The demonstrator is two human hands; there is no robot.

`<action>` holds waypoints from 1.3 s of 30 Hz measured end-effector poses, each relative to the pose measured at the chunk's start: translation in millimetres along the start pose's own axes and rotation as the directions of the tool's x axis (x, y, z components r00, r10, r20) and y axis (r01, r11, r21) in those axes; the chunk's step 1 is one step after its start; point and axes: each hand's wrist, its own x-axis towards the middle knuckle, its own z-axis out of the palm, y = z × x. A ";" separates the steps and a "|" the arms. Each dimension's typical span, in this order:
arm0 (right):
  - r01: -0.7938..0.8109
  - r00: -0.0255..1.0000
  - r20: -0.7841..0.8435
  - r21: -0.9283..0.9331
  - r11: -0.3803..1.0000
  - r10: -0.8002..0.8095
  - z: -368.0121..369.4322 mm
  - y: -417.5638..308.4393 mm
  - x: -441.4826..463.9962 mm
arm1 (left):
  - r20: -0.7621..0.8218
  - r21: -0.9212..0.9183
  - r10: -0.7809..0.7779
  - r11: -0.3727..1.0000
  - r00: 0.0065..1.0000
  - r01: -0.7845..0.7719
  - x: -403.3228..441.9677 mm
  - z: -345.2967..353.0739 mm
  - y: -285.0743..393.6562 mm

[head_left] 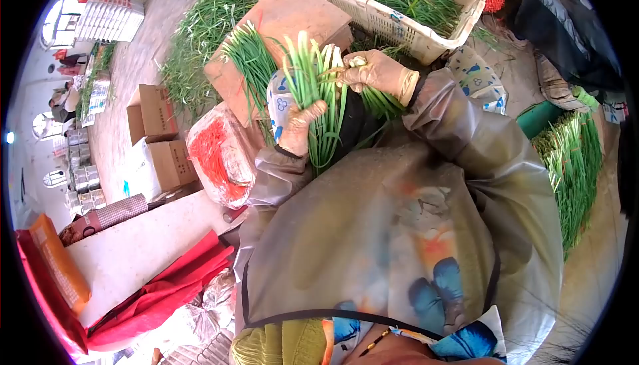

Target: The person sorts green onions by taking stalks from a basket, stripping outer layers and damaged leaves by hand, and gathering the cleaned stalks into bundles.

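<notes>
My left hand (303,129), in a pale glove, is wrapped around a bunch of garlic chives (323,119) in front of my apron. The pale cut ends of the bunch point up and away from me, and the green leaves hang toward my lap. My right hand (381,75), also gloved, has its fingers curled at the pale ends on the bunch's right side, closed on some chive stalks. More leaves show below that hand. Another bunch of chives (251,62) lies at the left, on the edge of a brown board (293,15).
A white plastic crate (426,49) with greens stands ahead. Loose greens (206,29) lie on the floor at left, near red ties (212,152) on a pale block and cardboard boxes (170,162). Tied bunches (576,172) stand at right. A person (63,102) is far left.
</notes>
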 end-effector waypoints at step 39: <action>0.057 0.989 -0.141 0.027 0.998 -0.052 16.0 -23.9 -10.8 | -0.005 -0.075 0.074 0.994 0.997 -0.074 7.4 8.4 7.3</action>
